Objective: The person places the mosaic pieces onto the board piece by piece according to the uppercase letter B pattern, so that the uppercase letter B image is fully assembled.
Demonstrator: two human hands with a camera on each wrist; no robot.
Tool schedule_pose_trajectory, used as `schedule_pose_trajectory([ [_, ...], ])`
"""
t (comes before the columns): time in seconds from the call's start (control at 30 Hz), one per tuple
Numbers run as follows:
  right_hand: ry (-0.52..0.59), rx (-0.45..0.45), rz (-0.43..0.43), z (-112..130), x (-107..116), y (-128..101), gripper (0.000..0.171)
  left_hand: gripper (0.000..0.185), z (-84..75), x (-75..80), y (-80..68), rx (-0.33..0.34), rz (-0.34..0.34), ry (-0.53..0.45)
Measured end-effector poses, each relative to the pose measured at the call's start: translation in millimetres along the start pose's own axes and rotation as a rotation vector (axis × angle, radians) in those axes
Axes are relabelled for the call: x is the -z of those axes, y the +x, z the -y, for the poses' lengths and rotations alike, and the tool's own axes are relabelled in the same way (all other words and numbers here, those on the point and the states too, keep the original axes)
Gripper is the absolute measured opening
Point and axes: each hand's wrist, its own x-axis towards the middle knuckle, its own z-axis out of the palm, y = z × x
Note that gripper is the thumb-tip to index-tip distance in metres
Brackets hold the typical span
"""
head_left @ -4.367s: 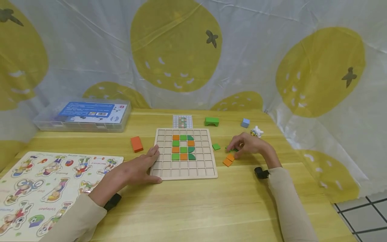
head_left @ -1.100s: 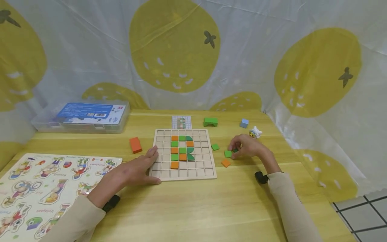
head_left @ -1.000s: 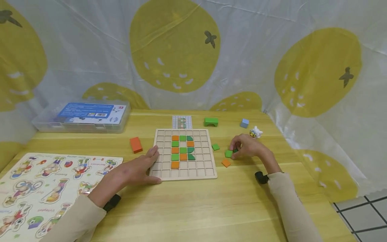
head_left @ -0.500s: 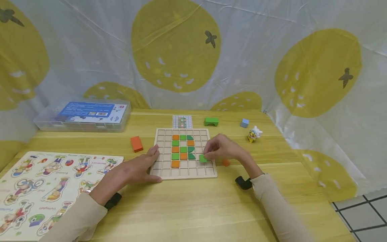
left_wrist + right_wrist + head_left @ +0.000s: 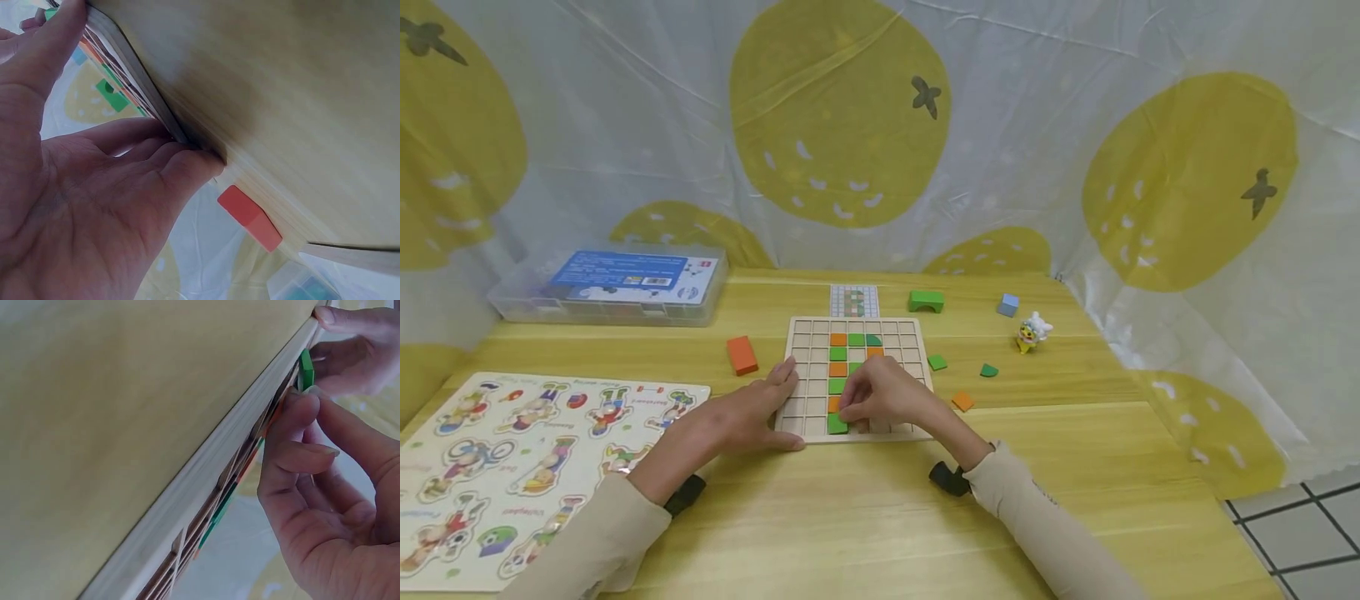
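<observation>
A wooden grid board (image 5: 910, 340) lies mid-table in the head view, with orange, green and dark green tiles set in its cells. My right hand (image 5: 889, 392) pinches a green square tile (image 5: 837, 424) between thumb and fingers. In the right wrist view, this green tile (image 5: 306, 370) is tilted at the board's surface, below the orange tile of the left column. It covers part of the pattern in the head view. My left hand (image 5: 737, 423) rests against the board's left edge, thumb at the near corner and fingers extended along the side, as the left wrist view also shows.
Right of the board lie a green square tile (image 5: 937, 362), a dark green rounded tile (image 5: 988, 370) and an orange tile (image 5: 963, 402). Behind stand a pattern card (image 5: 853, 300), green arch block (image 5: 926, 301), blue cube (image 5: 1008, 304) and figurine (image 5: 1032, 333). Left are a red-orange block (image 5: 742, 356), plastic case (image 5: 606, 287) and picture puzzle (image 5: 561, 467).
An orange tile has joined the left column on the board. My right hand has picked up a green square tile at the right and carried it left to the column's near end. My left hand stays put.
</observation>
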Motion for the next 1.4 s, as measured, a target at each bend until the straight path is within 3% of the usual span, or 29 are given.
schedule_pose_trajectory([
  [0.47,-0.043,0.013,0.018,-4,8,-4,0.011,0.111,-1.9,0.9,4.9,-0.015,0.007,-0.004],
  [0.7,-0.125,0.061,0.022,-5,8,-2,0.012,0.112,0.0,0.1,4.2,-0.007,0.008,0.004],
  [1.13,-0.157,0.173,0.05,-10,11,-2,0.017,0.112,1.0,-1.2,1.9,0.0,-0.001,0.009],
  [1.27,-0.162,0.226,0.08,-19,24,-5,0.018,0.113,2.2,-1.7,2.5,0.005,0.001,-0.003],
  [1.4,-0.096,0.228,0.094,-38,51,-19,0.02,0.113,1.6,-1.9,1.8,-0.003,-0.005,-0.001],
])
